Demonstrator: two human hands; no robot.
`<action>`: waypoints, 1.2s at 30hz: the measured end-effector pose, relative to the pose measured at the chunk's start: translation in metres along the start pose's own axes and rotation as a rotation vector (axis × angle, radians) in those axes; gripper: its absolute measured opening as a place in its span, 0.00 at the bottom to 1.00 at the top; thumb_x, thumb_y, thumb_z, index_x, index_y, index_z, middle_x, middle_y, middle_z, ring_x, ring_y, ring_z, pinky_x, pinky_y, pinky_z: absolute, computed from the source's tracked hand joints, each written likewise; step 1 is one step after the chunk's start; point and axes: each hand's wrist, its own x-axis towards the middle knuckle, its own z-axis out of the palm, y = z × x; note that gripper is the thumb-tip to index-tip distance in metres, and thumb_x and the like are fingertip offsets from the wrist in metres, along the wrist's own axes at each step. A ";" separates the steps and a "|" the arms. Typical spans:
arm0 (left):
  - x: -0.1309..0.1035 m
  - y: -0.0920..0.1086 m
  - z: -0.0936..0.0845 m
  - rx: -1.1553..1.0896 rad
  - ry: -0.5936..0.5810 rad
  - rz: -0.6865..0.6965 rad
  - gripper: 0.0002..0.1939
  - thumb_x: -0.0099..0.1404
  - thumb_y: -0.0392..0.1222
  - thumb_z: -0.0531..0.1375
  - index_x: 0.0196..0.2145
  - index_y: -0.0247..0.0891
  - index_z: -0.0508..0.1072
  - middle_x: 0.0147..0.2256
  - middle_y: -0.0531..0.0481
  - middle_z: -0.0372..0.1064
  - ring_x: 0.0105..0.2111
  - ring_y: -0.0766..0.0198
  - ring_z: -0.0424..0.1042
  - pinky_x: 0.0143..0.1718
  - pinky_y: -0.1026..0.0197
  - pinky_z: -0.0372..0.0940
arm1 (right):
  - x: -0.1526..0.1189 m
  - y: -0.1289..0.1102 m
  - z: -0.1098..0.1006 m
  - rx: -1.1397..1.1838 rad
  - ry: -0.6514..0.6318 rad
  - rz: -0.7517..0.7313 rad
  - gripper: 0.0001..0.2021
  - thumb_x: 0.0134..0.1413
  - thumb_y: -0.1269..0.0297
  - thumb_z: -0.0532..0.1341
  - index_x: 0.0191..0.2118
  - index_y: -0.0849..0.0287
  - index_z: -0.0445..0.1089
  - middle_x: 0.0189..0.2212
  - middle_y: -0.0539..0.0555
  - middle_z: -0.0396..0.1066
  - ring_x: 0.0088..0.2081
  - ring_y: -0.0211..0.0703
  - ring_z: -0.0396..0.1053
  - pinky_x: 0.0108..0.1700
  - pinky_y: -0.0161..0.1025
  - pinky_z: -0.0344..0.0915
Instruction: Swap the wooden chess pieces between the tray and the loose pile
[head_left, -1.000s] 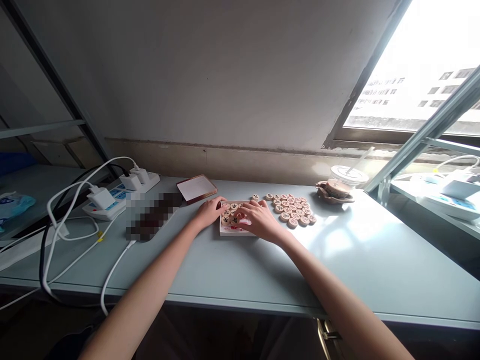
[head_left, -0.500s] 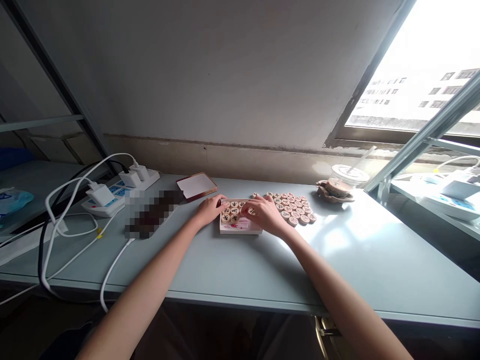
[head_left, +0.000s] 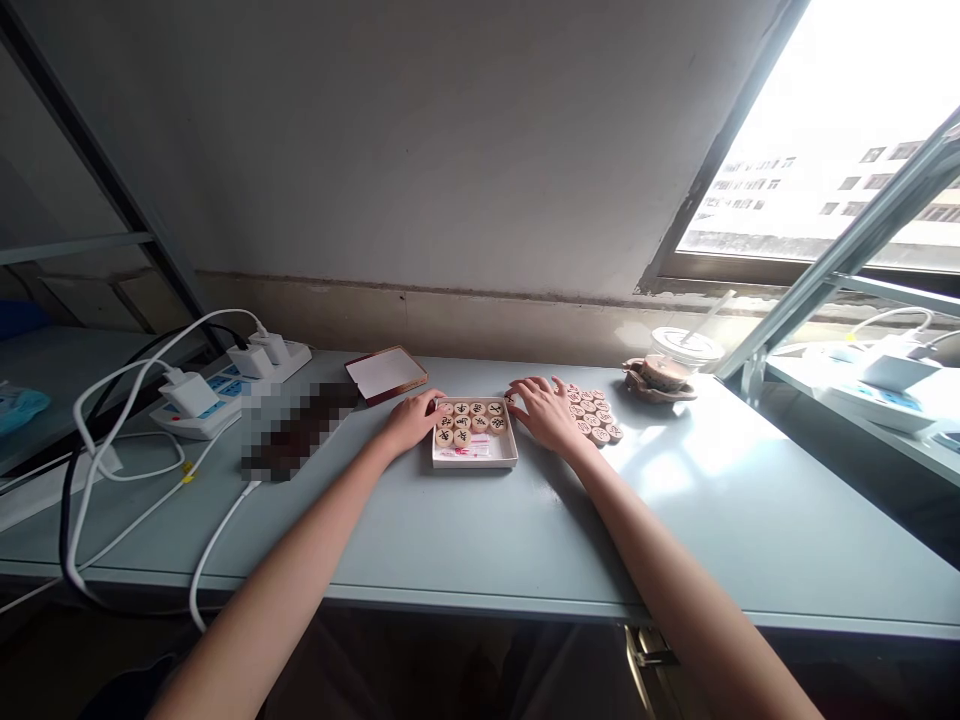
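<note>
A shallow white box (head_left: pixel 475 462) stands on the desk, with round wooden Chinese chess pieces (head_left: pixel 463 423) in rows inside. A printed pink-and-white slip (head_left: pixel 474 447) shows on its bare floor near the front. My left hand (head_left: pixel 411 421) grips the box's left wall by the far corner. To the right of the box, my right hand (head_left: pixel 547 412) is spread low over the desk. Its thumb and forefinger are on either side of a lone chess piece (head_left: pixel 510 398); whether they touch it I cannot tell. More chess pieces (head_left: pixel 596 413) lie grouped beyond that hand, which hides some.
The box lid (head_left: pixel 388 375) lies upturned behind my left hand. A blurred dark object (head_left: pixel 300 435), white cables and a power strip (head_left: pixel 225 388) occupy the left. At the back right are a brown dish (head_left: pixel 660 383) and a clear cup with a straw (head_left: pixel 685 345).
My right hand has moved right, out of the box, to the loose pieces. The piece it held now lies in the box's second row. My left hand stays at the box.
</note>
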 end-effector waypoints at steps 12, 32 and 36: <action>0.000 -0.001 0.000 0.016 -0.016 -0.007 0.16 0.61 0.46 0.51 0.44 0.39 0.68 0.35 0.48 0.72 0.34 0.58 0.70 0.32 0.62 0.60 | -0.003 -0.015 -0.041 0.346 -0.107 -0.032 0.12 0.53 0.51 0.57 0.38 0.52 0.69 0.38 0.54 0.66 0.43 0.47 0.59 0.43 0.41 0.54; -0.001 0.003 -0.002 0.030 -0.014 -0.008 0.16 0.62 0.46 0.50 0.44 0.39 0.67 0.37 0.48 0.71 0.36 0.59 0.70 0.34 0.62 0.61 | -0.005 -0.040 -0.037 0.313 -0.155 -0.203 0.07 0.52 0.60 0.60 0.29 0.57 0.67 0.30 0.51 0.70 0.35 0.41 0.62 0.42 0.39 0.48; -0.001 0.001 -0.001 0.032 -0.008 -0.003 0.16 0.62 0.46 0.50 0.44 0.39 0.67 0.38 0.47 0.71 0.36 0.58 0.70 0.34 0.61 0.61 | -0.003 -0.027 -0.040 0.380 -0.094 -0.083 0.08 0.53 0.58 0.58 0.29 0.55 0.69 0.30 0.50 0.69 0.34 0.40 0.62 0.42 0.39 0.49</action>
